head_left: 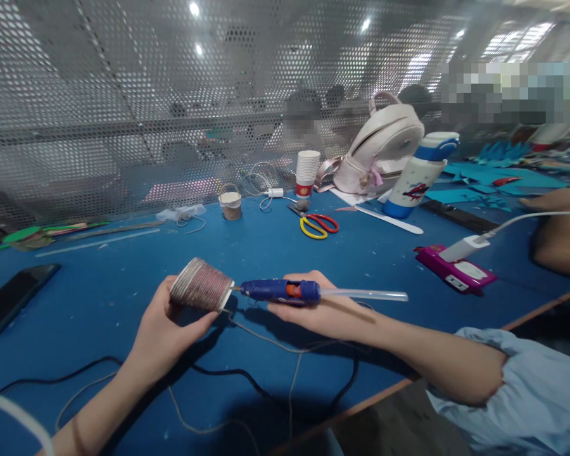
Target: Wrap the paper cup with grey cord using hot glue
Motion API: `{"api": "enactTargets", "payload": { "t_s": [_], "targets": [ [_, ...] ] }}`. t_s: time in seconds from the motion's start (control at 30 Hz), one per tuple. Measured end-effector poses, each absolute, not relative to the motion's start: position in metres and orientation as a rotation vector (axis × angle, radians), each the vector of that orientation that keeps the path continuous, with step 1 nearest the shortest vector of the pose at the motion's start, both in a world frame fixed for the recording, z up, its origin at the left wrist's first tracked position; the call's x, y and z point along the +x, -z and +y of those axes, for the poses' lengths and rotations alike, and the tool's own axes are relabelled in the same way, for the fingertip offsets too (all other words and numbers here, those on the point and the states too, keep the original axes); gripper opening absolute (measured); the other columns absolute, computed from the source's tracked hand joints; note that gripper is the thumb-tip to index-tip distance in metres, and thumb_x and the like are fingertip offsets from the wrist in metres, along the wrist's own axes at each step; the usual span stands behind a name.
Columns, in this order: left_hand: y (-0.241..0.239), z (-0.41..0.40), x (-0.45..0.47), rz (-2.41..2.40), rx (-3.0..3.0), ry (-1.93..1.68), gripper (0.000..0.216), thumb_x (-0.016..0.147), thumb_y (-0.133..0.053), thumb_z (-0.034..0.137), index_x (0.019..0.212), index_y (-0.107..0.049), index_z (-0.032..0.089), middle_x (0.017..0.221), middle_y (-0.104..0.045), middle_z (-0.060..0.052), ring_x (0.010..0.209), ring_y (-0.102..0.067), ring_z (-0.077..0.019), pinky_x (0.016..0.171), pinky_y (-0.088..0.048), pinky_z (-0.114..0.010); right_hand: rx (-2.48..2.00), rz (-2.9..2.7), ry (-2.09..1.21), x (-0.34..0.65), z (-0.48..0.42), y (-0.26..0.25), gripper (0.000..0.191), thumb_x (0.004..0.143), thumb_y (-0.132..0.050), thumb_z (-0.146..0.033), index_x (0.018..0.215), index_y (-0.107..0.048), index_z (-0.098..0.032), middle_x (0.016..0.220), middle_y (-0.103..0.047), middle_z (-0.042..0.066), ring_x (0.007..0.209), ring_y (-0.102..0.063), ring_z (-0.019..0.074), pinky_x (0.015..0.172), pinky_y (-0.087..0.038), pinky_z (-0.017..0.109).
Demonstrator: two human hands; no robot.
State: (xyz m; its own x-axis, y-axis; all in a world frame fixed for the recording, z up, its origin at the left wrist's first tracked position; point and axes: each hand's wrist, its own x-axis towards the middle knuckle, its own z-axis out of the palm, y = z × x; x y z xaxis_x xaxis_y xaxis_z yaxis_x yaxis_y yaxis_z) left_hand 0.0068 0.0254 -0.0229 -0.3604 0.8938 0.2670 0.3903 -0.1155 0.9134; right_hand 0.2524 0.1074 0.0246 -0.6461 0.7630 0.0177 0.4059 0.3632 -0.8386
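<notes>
My left hand [164,332] is wrapped round a paper cup wound with twine [200,285], held on its side above the blue table [99,285]. My right hand [313,313] grips a blue glue gun [280,291] with a clear glue stick [365,294] sticking out of its back. The gun's nozzle touches the rim of the cup. A loose end of twine [266,342] trails from the cup down onto the table, beside the gun's black cord [228,370].
Red and yellow scissors [317,225], a stack of paper cups [306,172], a twine-wrapped cup [230,205], a pink backpack [384,149] and a bottle [420,174] lie further back. A black phone [12,297] lies left, a pink phone with charger [453,269] right. Another person's arm [558,237] rests far right.
</notes>
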Motion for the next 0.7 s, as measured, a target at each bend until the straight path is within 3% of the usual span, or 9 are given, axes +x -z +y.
{"api": "enactTargets", "payload": {
  "t_s": [0.5,0.7],
  "targets": [
    [0.022,0.027,0.008,1.768,1.366,-1.449,0.056,0.061,-0.085,0.039,0.105,-0.055,0.022,0.097,-0.069,-0.004,0.092,-0.069,-0.0257,0.088,-0.055,-0.042,-0.799,-2.326,-1.099,0.253,0.099,-0.012,0.025,0.082,-0.065,-0.035,0.067,-0.057,-0.017,0.06,-0.055,-0.004,0.052,-0.042,0.0073,0.052,-0.034,0.021],
    [0.016,0.026,0.011,1.765,1.34,-1.457,0.054,0.059,-0.085,0.038,0.101,-0.056,0.022,0.093,-0.07,-0.003,0.09,-0.07,-0.0264,0.087,-0.055,-0.041,-0.987,-2.22,-1.176,0.253,0.106,-0.023,0.023,0.078,-0.068,-0.034,0.067,-0.058,-0.018,0.064,-0.059,-0.002,0.057,-0.05,0.0099,0.054,-0.038,0.022]
  ]
}}
